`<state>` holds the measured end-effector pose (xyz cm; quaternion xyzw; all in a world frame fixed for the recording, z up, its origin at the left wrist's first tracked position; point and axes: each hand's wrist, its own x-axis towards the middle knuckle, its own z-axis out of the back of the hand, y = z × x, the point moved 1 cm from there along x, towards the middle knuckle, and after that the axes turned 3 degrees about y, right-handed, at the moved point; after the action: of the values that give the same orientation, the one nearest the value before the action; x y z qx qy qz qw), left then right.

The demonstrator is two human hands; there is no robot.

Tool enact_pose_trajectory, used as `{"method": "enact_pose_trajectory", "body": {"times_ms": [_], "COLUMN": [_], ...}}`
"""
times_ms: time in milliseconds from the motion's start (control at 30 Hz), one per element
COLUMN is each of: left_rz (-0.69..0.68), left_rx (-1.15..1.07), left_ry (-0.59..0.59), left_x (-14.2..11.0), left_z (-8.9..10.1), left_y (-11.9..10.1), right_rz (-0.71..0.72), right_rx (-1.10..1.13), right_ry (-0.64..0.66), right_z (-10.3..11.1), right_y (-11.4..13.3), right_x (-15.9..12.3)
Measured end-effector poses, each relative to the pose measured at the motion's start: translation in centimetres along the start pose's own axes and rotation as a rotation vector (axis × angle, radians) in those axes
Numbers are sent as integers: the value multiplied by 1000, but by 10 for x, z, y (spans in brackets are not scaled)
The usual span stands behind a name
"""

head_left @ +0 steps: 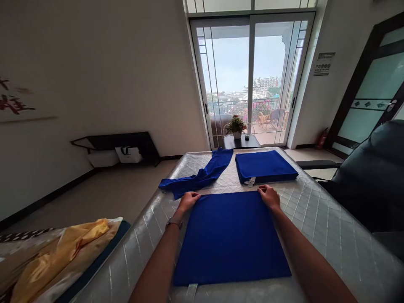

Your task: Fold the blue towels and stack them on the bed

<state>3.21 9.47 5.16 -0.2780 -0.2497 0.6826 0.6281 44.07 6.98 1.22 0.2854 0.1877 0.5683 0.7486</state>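
A flat square of blue fabric point(233, 240) lies before me on the mattress point(315, 223), a white tag showing at its near left edge. My left hand point(188, 201) pinches its far left corner, a watch on that wrist. At the far right corner, my right hand point(269, 197) grips the fabric between thumb and fingers. Just beyond sits a neat stack of folded blue cloths point(265, 166), with white tags at its front. A crumpled length of blue cloth point(205, 174) stretches across the mattress's far left side.
Yellow and patterned bedding point(72, 248) lies at the lower left. On the right stands a dark padded chair point(372, 168). Past the mattress, a small table point(241, 143) bears a potted plant point(236, 126) before sliding glass doors. A white bag point(128, 155) rests by the left wall.
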Motion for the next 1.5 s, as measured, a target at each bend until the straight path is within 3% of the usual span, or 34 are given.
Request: {"method": "enact_pose_trajectory", "body": {"times_ms": [433,767,1133,1300,1500], "left_rz": [-6,-8,-49,-46,-86], "left_rx": [-34,38,166,234,313], "left_ry": [-43,-140,-104,-169,-212], "left_x": [11,3,3,6,5], "left_z": [-7,-12,-12,-16,-19], "left_y": [19,15,7,12,12], "right_rz": [15,54,104,121,197], "right_rx": [-123,-114,-32,-16,-48], "right_ry": [0,-25,-74,-104,-136], "right_z": [-4,-6,-7,-7,-8], "right_y": [-2,-4,-6,-9,11], "right_x": [5,5,10,10,3]}}
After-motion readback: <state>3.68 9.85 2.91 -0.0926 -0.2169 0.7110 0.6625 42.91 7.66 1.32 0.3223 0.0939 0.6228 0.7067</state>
